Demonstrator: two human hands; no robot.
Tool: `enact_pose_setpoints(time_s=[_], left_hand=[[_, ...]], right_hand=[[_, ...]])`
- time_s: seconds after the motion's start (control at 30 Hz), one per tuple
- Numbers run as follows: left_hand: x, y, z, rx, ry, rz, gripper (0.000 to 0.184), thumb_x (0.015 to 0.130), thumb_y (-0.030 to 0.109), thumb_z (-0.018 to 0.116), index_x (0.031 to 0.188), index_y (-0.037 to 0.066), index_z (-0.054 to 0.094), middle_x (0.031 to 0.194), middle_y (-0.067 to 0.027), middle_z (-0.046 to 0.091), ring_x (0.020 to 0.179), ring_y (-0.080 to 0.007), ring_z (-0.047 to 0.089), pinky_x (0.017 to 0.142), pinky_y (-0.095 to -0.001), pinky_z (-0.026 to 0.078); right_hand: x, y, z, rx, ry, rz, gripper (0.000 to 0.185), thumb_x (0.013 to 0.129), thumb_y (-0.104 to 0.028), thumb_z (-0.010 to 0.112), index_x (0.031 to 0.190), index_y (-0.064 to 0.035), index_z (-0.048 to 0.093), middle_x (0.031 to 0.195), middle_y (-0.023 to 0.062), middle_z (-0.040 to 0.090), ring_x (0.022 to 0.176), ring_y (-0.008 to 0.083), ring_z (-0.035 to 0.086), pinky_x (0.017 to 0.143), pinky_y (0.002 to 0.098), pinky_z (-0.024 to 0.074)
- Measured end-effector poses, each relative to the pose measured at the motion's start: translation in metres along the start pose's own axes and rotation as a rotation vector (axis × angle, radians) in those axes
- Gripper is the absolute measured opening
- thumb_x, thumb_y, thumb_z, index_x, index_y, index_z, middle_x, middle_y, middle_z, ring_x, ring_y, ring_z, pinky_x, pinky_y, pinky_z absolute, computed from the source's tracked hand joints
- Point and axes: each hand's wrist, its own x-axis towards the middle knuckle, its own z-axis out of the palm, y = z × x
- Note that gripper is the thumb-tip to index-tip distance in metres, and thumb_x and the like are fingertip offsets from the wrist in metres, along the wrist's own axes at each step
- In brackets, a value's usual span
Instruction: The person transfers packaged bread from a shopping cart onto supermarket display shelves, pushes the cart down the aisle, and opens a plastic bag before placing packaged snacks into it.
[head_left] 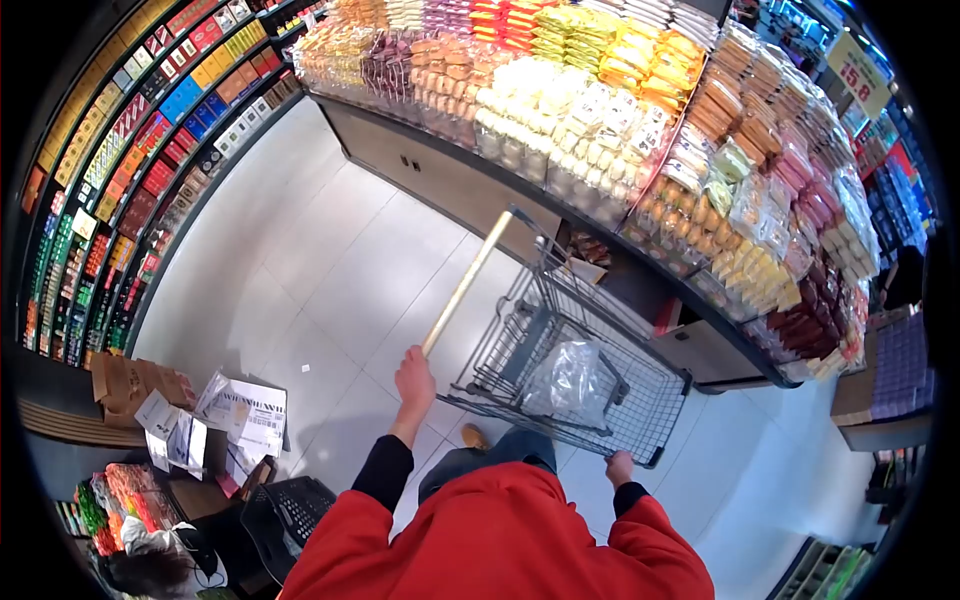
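A grey wire shopping cart (655, 395) stands crosswise in front of me. My left hand (415, 380) is closed around the near end of its pale yellow push handle (468, 283). At the cart's opposite end, my right hand (619, 466) grips the corner of the rim, its fingers partly hidden. A crumpled clear plastic bag (568, 382) lies inside the cart; its contents, if any, I cannot make out.
A long display (560, 120) of packaged breads and snacks runs behind the cart. Curved shelves (165, 140) of boxed goods stand at left. Flattened cardboard (255, 412), a brown paper bag (140, 385) and a black basket (290, 510) are at lower left, near a person (150, 570).
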Motion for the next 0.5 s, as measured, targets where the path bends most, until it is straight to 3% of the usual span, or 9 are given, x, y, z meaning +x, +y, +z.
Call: enact_pose_setpoints(time_s=[0.1, 0.17, 0.2, 0.3, 0.33, 0.4, 0.43, 0.5], left_hand=[[0.038, -0.05, -0.011, 0.088, 0.099, -0.017, 0.02, 0.092, 0.008, 0.055, 0.111, 0.005, 0.049, 0.101, -0.0163, 0.062, 0.091, -0.037, 0.064, 0.072, -0.0519, 0.05], [0.063, -0.086, -0.016, 0.149, 0.093, -0.033, 0.02, 0.092, 0.008, 0.056, 0.11, 0.005, 0.047, 0.101, -0.0163, 0.062, 0.092, -0.0371, 0.065, 0.072, -0.0512, 0.052], [0.078, -0.098, -0.023, 0.18, 0.067, -0.054, 0.021, 0.092, 0.009, 0.056, 0.111, 0.005, 0.047, 0.101, -0.0165, 0.061, 0.091, -0.0373, 0.065, 0.072, -0.0507, 0.053], [0.12, -0.15, -0.03, 0.192, 0.078, -0.066, 0.021, 0.094, 0.01, 0.055, 0.113, 0.006, 0.046, 0.103, -0.0166, 0.061, 0.089, -0.0392, 0.065, 0.072, -0.0527, 0.052], [0.132, -0.161, -0.042, 0.179, 0.094, -0.068, 0.021, 0.095, 0.01, 0.055, 0.113, 0.006, 0.046, 0.103, -0.0166, 0.061, 0.088, -0.0401, 0.065, 0.072, -0.0535, 0.051], [0.155, -0.19, -0.056, 0.156, 0.082, -0.086, 0.021, 0.095, 0.01, 0.055, 0.113, 0.006, 0.046, 0.103, -0.0168, 0.061, 0.088, -0.0405, 0.064, 0.072, -0.054, 0.051], [0.167, -0.201, -0.06, 0.139, 0.078, -0.09, 0.02, 0.095, 0.01, 0.054, 0.113, 0.006, 0.045, 0.103, -0.0169, 0.061, 0.088, -0.0409, 0.064, 0.073, -0.0545, 0.051], [0.189, -0.221, -0.073, 0.148, 0.067, -0.125, 0.02, 0.095, 0.009, 0.054, 0.113, 0.006, 0.045, 0.104, -0.0177, 0.06, 0.088, -0.0414, 0.063, 0.073, -0.0546, 0.05]], right_hand=[[0.012, -0.05, 0.011, -0.01, -0.035, -0.075, 0.037, 0.089, -0.037, 0.07, 0.098, -0.0012, 0.069, 0.104, 0.026, 0.066, 0.1, 0.0441, 0.064, 0.085, 0.0499, 0.0524], [0.023, -0.082, 0.023, 0.032, 0.016, -0.124, 0.044, 0.088, -0.043, 0.069, 0.086, 0.0011, 0.071, 0.089, 0.0253, 0.068, 0.088, 0.0443, 0.065, 0.075, 0.0525, 0.0525], [0.034, -0.098, 0.019, 0.027, -0.019, -0.221, 0.049, 0.089, -0.045, 0.067, 0.08, 0.0027, 0.069, 0.08, 0.0251, 0.067, 0.082, 0.044, 0.065, 0.073, 0.0531, 0.0525], [0.068, -0.156, -0.023, 0.036, -0.315, -0.366, 0.045, 0.09, -0.043, 0.065, 0.092, 0.0016, 0.073, 0.091, 0.0248, 0.071, 0.088, 0.0414, 0.069, 0.08, 0.0475, 0.0553], [0.082, -0.182, -0.041, 0.024, -0.32, -0.366, 0.045, 0.09, -0.043, 0.065, 0.092, 0.0016, 0.073, 0.091, 0.0248, 0.071, 0.088, 0.0414, 0.069, 0.08, 0.0475, 0.0553], [0.103, -0.233, -0.064, 0.382, -0.475, 0.029, 0.045, 0.088, -0.042, 0.068, 0.104, -0.0004, 0.073, 0.094, 0.0219, 0.073, 0.096, 0.0382, 0.07, 0.086, 0.0441, 0.0554], [0.12, -0.25, -0.06, 0.369, -0.489, 0.021, 0.045, 0.088, -0.042, 0.068, 0.104, -0.0004, 0.073, 0.094, 0.0219, 0.073, 0.096, 0.0382, 0.07, 0.086, 0.0441, 0.0554], [0.168, -0.284, -0.031, 0.182, -0.173, -0.287, 0.049, 0.086, -0.041, 0.072, 0.115, -0.0016, 0.069, 0.096, 0.0195, 0.074, 0.098, 0.0367, 0.071, 0.089, 0.0431, 0.0551]])
